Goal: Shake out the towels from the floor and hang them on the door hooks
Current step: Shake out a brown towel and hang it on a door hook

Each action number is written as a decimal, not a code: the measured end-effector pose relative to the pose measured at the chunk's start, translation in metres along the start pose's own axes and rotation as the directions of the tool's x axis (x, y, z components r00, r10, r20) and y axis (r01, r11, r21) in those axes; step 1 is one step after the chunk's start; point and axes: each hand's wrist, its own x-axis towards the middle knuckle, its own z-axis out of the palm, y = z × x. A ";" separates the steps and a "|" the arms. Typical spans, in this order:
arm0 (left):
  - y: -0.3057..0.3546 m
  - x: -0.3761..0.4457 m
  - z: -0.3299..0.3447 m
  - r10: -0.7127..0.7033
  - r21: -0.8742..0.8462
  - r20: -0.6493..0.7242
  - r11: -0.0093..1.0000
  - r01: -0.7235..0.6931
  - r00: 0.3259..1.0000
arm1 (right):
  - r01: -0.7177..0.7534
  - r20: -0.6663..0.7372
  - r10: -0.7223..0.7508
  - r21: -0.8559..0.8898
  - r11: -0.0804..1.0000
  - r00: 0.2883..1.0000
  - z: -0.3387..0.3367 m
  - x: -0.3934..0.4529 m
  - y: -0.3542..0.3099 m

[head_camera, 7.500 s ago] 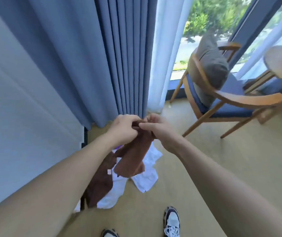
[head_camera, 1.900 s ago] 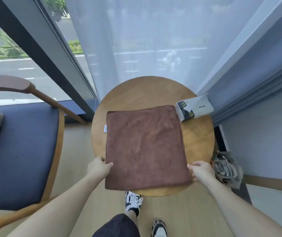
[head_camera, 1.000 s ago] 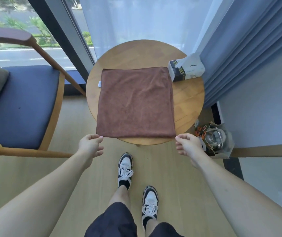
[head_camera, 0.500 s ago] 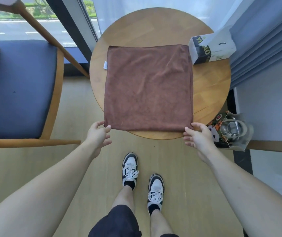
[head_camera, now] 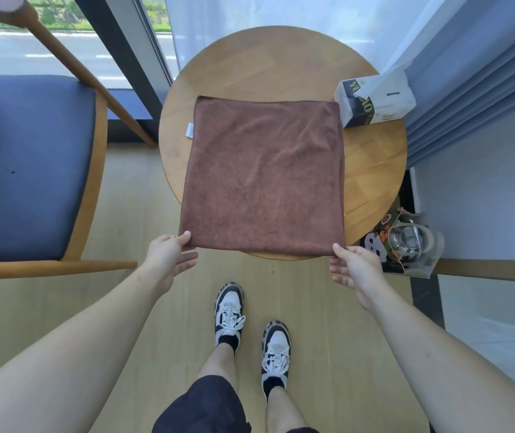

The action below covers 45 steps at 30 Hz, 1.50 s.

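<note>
Both hands pinch the near corners of the brown towel: left hand on the left corner, right hand on the right, thumbs on top, remaining fingers loosely extended beneath. It lies flat on the round wooden table, long axis running away from the person, near edge overhanging the rim. A tissue box sits just beside its far right corner. A blue-cushioned chair stands left; a clear bag sits on the floor right.

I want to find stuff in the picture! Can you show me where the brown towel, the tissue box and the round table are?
brown towel (head_camera: 264, 176), head view, middle of the flat cloth.
tissue box (head_camera: 375, 103), head view, its top face.
round table (head_camera: 268, 64), head view, bare wood beyond the towel.
</note>
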 end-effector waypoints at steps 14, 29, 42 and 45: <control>0.060 -0.155 -0.052 0.391 0.095 -0.109 0.919 -0.382 0.914 | 0.451 0.056 -0.447 -0.096 0.887 0.893 -0.066 -0.123 -0.063; 0.113 -0.330 -0.259 0.676 -0.062 -0.332 0.680 -0.730 0.658 | 0.646 0.352 -0.743 0.367 0.669 0.570 -0.024 -0.355 -0.187; -0.033 -0.395 -0.596 0.573 -0.152 -0.645 0.553 -0.819 0.506 | 0.608 0.645 -0.734 0.502 0.615 0.211 0.197 -0.604 -0.089; -0.077 -0.415 -0.662 0.469 -0.198 -0.738 0.537 -0.820 0.486 | 0.566 0.731 -0.662 0.479 0.671 0.166 0.258 -0.655 -0.057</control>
